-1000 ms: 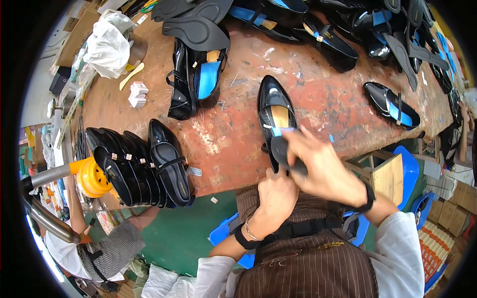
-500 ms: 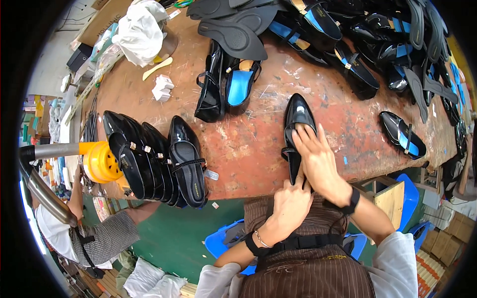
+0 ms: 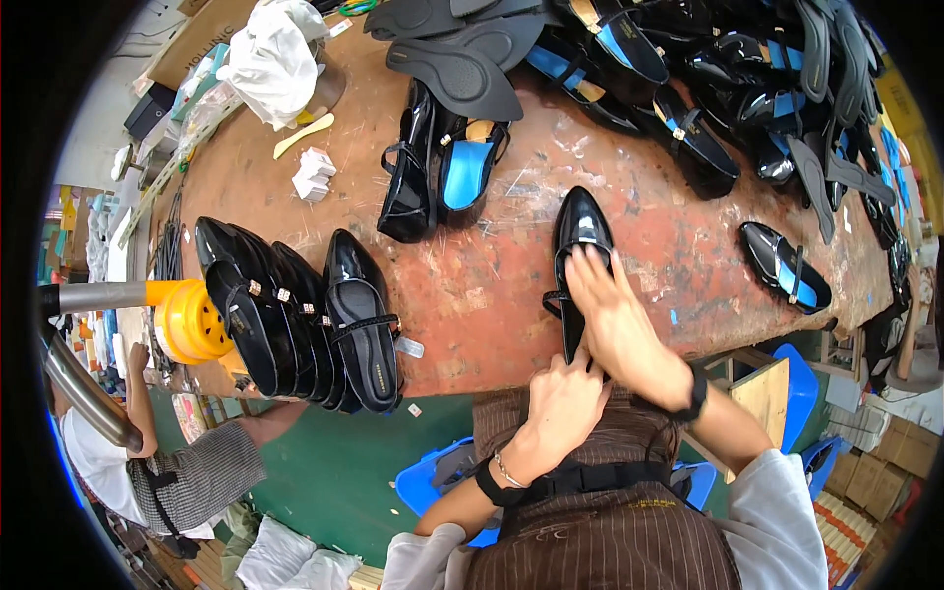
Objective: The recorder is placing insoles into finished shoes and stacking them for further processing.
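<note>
A glossy black pointed shoe (image 3: 582, 214) with a thin strap lies on the worn reddish table (image 3: 472, 315) in front of me, toe pointing away. My right hand (image 3: 629, 329) lies over its opening with outstretched fingers, the tips inside just behind the toe. At the heel end, my left hand (image 3: 565, 403) is closed with curled fingers against the shoe. Its thumb and part of the heel are hidden. To the left stands a tight row of matching shoes (image 3: 241, 295), the nearest one (image 3: 362, 324) showing a dark insole.
Two shoes with a blue lining (image 3: 467, 172) stand beyond, under dark insoles (image 3: 462, 74). A heap of shoes (image 3: 688, 138) fills the far right. One single shoe (image 3: 782, 267) lies nearer. At the left are a yellow nozzle (image 3: 192, 320) and another person (image 3: 202, 462).
The whole view has shifted slightly. My right fingers have slid a little along the opening of the shoe; my left hand stays at the heel.
</note>
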Demonstrator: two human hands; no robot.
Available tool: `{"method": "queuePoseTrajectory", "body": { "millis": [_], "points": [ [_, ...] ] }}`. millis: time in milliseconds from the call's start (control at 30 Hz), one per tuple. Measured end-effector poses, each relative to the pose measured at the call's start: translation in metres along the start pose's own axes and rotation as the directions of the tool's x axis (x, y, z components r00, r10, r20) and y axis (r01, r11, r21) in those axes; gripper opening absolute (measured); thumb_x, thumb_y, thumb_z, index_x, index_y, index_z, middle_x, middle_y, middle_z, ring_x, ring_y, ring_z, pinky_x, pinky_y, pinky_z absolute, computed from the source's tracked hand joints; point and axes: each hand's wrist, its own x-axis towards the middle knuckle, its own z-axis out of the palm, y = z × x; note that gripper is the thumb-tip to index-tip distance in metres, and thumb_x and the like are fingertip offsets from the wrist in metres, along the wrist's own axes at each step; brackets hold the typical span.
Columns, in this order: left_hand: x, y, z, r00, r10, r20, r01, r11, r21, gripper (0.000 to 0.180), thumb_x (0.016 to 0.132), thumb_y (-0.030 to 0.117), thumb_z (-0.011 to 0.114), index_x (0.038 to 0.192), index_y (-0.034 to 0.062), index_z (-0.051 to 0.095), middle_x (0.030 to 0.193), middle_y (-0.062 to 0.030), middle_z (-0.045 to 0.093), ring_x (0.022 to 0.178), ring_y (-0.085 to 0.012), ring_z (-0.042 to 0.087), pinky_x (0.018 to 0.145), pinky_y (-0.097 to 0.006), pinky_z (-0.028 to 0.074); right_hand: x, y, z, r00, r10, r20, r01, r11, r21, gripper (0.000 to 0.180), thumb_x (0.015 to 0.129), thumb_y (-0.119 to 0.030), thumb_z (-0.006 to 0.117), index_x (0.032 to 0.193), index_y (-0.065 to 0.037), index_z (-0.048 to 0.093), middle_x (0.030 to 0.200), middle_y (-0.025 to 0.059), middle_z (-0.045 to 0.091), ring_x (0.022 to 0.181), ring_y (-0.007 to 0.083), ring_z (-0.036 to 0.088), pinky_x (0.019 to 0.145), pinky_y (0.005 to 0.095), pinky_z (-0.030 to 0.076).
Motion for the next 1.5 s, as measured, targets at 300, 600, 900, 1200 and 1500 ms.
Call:
{"method": "queuePoseTrajectory", "body": {
  "millis": [300,600,900,1200,1500],
  "points": [
    [0.002,0.002,-0.007,0.999,0.019,-0.033,-0.019,1.000,0.018,0.031,0.087,0.026,0.069,0.104,0.0005,0.071,0.112,-0.0149,0.067,0.079,-0.0346,0.068,0.063,-0.044,0.057,0.020,-0.005,0.008,0.993,0.119,-0.007,-0.118,0.971,-0.207,0.055,0.090,-0.016,0.054,0.136,0.011,0.047,0.135,0.0272,0.053,0.130,0.0375,0.049,0.121,0.0542,0.019],
    [0.002,0.006,-0.012,0.998,0.016,-0.056,-0.013,0.998,0.061,0.024,0.086,0.026,0.071,0.100,0.0062,0.073,0.106,-0.0111,0.068,0.078,-0.0367,0.065,0.066,-0.046,0.054,0.021,0.003,0.020,0.997,0.011,-0.072,-0.027,0.973,-0.229,0.030,0.082,-0.015,0.061,0.103,0.005,0.070,0.107,0.0180,0.068,0.112,0.0301,0.062,0.116,0.0656,0.023],
    [-0.081,-0.030,-0.151,0.842,-0.110,-0.528,0.234,0.957,0.174,0.021,0.088,0.011,0.072,0.099,-0.0062,0.069,0.109,-0.0191,0.066,0.098,-0.0379,0.063,0.087,-0.044,0.050,-0.093,0.232,-0.138,0.583,0.512,-0.631,-0.756,0.625,-0.192,0.046,0.071,0.002,0.064,0.116,-0.002,0.064,0.110,0.0200,0.063,0.102,0.0379,0.060,0.089,0.0473,0.049],
    [-0.102,-0.077,-0.127,0.856,-0.472,-0.214,0.517,0.758,0.398,0.035,0.097,0.038,0.062,0.099,0.0031,0.068,0.092,-0.0160,0.067,0.079,-0.0384,0.065,0.068,-0.046,0.052,-0.110,0.290,-0.160,0.510,0.623,-0.593,-0.795,0.605,-0.048,0.019,0.083,-0.002,0.065,0.102,-0.005,0.069,0.091,0.0210,0.068,0.085,0.0397,0.067,0.076,0.0475,0.054],
    [0.112,0.035,-0.169,0.908,0.286,-0.306,-0.167,0.917,0.361,0.043,0.077,0.003,0.076,0.119,0.0050,0.066,0.110,-0.0134,0.067,0.102,-0.0351,0.064,0.088,-0.038,0.051,-0.155,0.199,-0.223,0.391,0.839,-0.378,-0.037,0.425,0.904,0.041,0.092,-0.002,0.060,0.133,-0.005,0.059,0.098,0.0063,0.072,0.087,0.0111,0.067,0.076,0.0282,0.053]
  ]
}}
